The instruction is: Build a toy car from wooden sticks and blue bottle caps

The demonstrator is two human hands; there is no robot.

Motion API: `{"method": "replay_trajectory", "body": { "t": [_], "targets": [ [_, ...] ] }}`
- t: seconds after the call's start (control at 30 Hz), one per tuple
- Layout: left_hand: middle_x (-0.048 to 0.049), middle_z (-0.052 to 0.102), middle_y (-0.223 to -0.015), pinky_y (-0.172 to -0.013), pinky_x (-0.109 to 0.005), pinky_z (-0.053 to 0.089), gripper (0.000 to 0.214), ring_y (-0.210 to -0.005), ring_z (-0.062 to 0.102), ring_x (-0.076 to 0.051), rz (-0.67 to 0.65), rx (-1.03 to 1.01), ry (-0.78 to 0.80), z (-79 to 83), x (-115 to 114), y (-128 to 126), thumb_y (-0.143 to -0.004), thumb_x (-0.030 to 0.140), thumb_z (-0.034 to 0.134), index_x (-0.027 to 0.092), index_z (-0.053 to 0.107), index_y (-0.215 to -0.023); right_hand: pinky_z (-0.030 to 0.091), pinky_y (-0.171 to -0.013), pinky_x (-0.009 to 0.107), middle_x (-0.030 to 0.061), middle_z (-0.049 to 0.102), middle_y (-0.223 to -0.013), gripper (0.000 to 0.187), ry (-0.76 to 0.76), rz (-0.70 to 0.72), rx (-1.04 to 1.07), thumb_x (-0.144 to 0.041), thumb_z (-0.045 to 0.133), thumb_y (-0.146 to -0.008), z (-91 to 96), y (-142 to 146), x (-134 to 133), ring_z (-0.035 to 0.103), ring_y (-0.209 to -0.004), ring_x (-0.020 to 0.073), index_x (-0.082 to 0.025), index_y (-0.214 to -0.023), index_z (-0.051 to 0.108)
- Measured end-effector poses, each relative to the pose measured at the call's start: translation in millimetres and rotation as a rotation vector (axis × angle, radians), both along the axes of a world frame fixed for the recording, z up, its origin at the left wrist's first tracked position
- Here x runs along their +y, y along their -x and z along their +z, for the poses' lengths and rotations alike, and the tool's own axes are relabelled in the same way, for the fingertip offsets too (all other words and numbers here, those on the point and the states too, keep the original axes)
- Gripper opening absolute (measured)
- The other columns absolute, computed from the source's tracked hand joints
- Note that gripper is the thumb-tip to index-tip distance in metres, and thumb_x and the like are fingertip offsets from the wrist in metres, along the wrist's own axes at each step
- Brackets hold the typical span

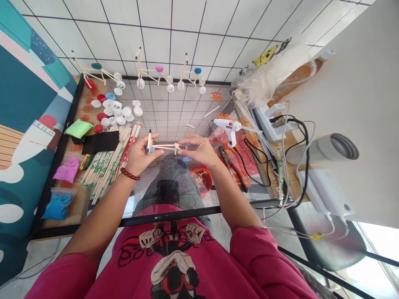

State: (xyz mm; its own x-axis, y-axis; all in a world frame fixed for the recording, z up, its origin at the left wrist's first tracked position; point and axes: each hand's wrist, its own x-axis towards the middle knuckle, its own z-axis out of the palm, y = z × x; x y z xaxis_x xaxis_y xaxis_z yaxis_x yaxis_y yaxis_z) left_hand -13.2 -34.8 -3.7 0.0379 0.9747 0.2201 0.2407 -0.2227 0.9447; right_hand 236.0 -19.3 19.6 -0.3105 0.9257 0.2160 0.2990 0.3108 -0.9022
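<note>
Above the glass table I hold a small wooden stick frame [163, 147] level between both hands. My left hand [140, 151], with a bead bracelet at its wrist, pinches the left end near a black-tipped crosspiece [149, 141]. Fingers and thumb of my right hand [199, 150] close on the right end, where short sticks join. Parts of the frame are hidden by my fingers. At the back stand similar stick models with bottle-cap wheels: one with a green seat [96, 66], one with a pink seat [159, 68], one with a blue seat [197, 71].
Paper-wrapped chopsticks [106, 170], loose bottle caps [116, 109] and bags of coloured clay [57, 204] lie left. Rightward are a white glue gun [229, 129], pliers [232, 166], a black cable [264, 166] and a power strip [274, 122]. A red basket [208, 182] holds stick pieces.
</note>
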Motion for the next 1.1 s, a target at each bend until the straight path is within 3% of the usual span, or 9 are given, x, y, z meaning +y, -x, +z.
{"method": "replay_trajectory", "body": {
  "t": [0.47,0.7,0.83,0.97,1.1],
  "targets": [
    [-0.0129,0.071,-0.133,-0.104,-0.049,0.057,0.063,-0.122,0.068,-0.032,-0.052,-0.074,0.01,-1.1,1.6,2.4,-0.068,0.047,0.089,0.021,0.07,-0.123,0.051,-0.094,0.038,0.004,0.081,-0.093,0.021,-0.035,-0.011,-0.004,-0.028,0.087,-0.075,-1.8,0.3,-0.8,0.072,-0.092,0.0212,-0.025,-0.095,0.084],
    [-0.007,0.079,-0.11,-0.107,-0.049,0.054,0.023,-0.114,0.071,-0.027,-0.011,-0.194,0.006,2.3,1.8,-3.2,-0.082,0.046,0.078,0.026,0.08,-0.095,0.054,-0.093,0.035,0.0046,0.082,-0.098,0.021,0.012,-0.012,0.081,-0.029,0.087,-0.075,-5.3,3.4,-0.6,0.075,-0.094,0.021,-0.025,-0.095,0.084],
    [-0.0057,0.08,-0.107,-0.109,-0.049,0.053,0.015,-0.112,0.071,-0.025,-0.009,-0.2,-0.029,0.9,3.6,-4.5,-0.085,0.041,0.077,0.028,0.081,-0.09,0.056,-0.094,0.035,0.004,0.083,-0.099,0.022,0.054,-0.019,0.092,-0.028,0.087,-0.073,-7.3,3.8,0.5,0.076,-0.096,0.0215,-0.026,-0.094,0.084],
    [-0.0076,0.078,-0.114,-0.103,-0.045,0.057,0.025,-0.114,0.071,-0.025,0.018,-0.228,0.045,-3.8,4.5,-3.6,-0.082,0.045,0.079,0.026,0.08,-0.098,0.057,-0.093,0.035,0.0033,0.083,-0.099,0.022,0.083,-0.022,0.076,-0.028,0.087,-0.072,-6.0,4.6,0.2,0.076,-0.095,0.0218,-0.025,-0.095,0.084],
    [-0.0103,0.076,-0.124,-0.11,-0.049,0.053,0.048,-0.12,0.069,-0.028,-0.014,-0.221,0.076,-3.3,4.5,0.0,-0.071,0.048,0.087,0.024,0.078,-0.112,0.057,-0.093,0.035,0.0037,0.083,-0.099,0.023,0.081,-0.037,0.092,-0.027,0.087,-0.072,-3.3,5.3,-1.1,0.077,-0.096,0.0223,-0.025,-0.095,0.084]
  ]
}}
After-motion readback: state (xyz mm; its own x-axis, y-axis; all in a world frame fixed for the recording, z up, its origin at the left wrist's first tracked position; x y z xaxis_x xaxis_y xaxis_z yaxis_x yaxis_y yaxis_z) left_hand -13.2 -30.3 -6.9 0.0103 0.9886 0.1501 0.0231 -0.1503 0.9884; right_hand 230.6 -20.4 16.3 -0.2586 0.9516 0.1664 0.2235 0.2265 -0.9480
